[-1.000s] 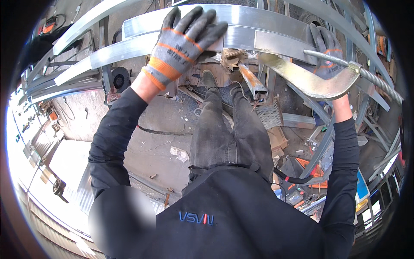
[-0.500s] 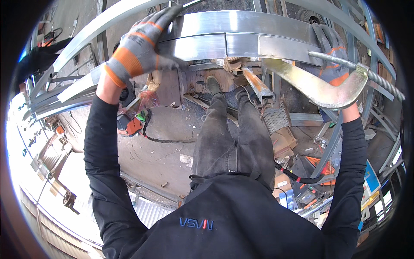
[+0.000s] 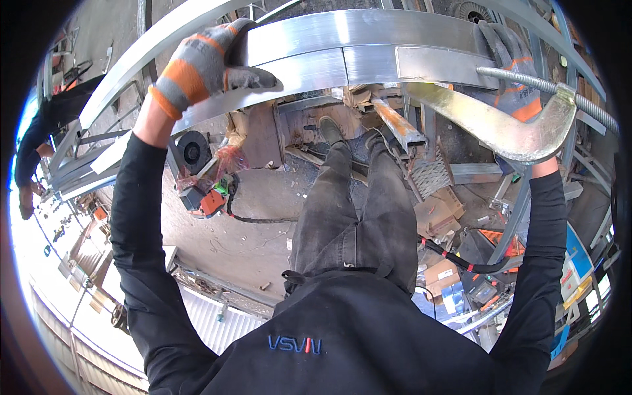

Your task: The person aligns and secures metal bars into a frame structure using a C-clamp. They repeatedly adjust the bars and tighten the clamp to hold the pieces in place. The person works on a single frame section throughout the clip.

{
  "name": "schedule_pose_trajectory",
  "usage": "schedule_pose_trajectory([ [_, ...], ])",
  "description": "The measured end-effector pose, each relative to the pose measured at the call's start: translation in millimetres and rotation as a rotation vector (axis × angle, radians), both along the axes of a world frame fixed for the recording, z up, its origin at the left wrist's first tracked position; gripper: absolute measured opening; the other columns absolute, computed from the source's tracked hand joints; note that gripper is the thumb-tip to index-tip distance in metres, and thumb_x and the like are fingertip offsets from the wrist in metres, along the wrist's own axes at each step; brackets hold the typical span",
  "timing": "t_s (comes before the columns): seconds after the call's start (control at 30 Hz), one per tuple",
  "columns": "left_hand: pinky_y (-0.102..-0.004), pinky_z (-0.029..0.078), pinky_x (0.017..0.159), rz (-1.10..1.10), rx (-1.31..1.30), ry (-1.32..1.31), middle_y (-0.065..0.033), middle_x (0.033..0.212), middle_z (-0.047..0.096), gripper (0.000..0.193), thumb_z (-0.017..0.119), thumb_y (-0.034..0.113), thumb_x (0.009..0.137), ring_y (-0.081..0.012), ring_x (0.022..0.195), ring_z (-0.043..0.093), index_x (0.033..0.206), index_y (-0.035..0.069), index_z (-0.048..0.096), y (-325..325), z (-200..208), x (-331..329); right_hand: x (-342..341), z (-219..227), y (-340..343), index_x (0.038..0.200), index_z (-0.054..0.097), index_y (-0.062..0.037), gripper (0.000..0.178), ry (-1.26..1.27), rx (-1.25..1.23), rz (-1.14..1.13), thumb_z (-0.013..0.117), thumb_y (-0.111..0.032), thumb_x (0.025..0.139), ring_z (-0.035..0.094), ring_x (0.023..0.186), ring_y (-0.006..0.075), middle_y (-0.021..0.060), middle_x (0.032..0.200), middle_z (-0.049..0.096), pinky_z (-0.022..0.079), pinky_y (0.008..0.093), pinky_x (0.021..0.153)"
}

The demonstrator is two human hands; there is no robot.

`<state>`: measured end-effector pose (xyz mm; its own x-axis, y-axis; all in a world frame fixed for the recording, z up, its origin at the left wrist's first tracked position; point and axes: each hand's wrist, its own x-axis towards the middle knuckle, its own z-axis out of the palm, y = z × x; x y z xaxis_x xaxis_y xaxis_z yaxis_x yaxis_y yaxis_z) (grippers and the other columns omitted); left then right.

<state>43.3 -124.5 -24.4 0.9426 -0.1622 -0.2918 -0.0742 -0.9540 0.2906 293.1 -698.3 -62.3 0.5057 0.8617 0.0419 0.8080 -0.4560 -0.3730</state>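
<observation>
Two long silvery metal bars lie side by side across the far part of the view: a far bar (image 3: 368, 31) and a near bar (image 3: 299, 71) with a seam partway along. My left hand (image 3: 205, 64), in a grey and orange work glove, grips the bars toward their left end, thumb along the near face and fingers over the far side. At the right, my gloved right hand (image 3: 507, 59) wraps round the bars' other end, partly hidden by a large C-clamp (image 3: 503, 128). The clamp's threaded screw (image 3: 526, 80) crosses in front of that hand. A flat metal plate (image 3: 438, 64) overlaps the near bar.
Metal frame rails (image 3: 138, 62) surround the bars. Below stand a rusty square tube (image 3: 398, 124), expanded mesh (image 3: 429, 172) and cardboard (image 3: 438, 214). A red and black power tool (image 3: 205, 199) with a cable lies on the floor. Another person's arm (image 3: 59, 112) shows at far left.
My left hand has closed from spread fingers onto the bars and shifted slightly left. My right hand and the clamp keep nearly the same place. More of the other person's arm shows at far left.
</observation>
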Motion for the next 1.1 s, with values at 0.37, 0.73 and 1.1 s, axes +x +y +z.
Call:
schedule_pose_trajectory([
  [0.37,-0.0618,0.047,0.122,-0.025,0.331,-0.291,-0.0285,0.163,0.055,0.14,0.1,0.069,0.075,-0.0472,0.148,0.057,0.182,0.006,0.034,-67,0,-34,-10,2,-9,0.159,0.061,-0.0105,0.077,0.012,0.006,-0.08,0.089,-0.041,0.094,0.06,0.146,0.0341,0.0133,0.154,0.065,0.049,0.0517,0.124],
  [0.73,-0.0683,0.04,0.128,-0.035,0.356,-0.449,-0.0385,0.159,0.053,0.135,0.102,0.058,0.073,-0.0572,0.146,0.053,0.172,-0.011,0.041,-99,1,-43,-14,1,-36,0.146,0.07,-0.0087,0.059,0.072,0.027,-0.156,0.091,-0.03,0.094,0.066,0.134,0.0346,0.0135,0.143,0.072,0.053,0.0508,0.116],
  [1.1,-0.063,0.052,0.115,-0.044,0.374,-0.498,-0.0289,0.155,0.061,0.132,0.108,0.044,0.063,-0.0512,0.139,0.062,0.17,-0.003,0.048,-107,8,-47,-38,-17,-43,0.133,0.078,-0.0069,0.042,-0.007,0.148,-0.286,0.092,-0.02,0.095,0.073,0.123,0.0351,0.0137,0.132,0.078,0.058,0.0498,0.108],
])
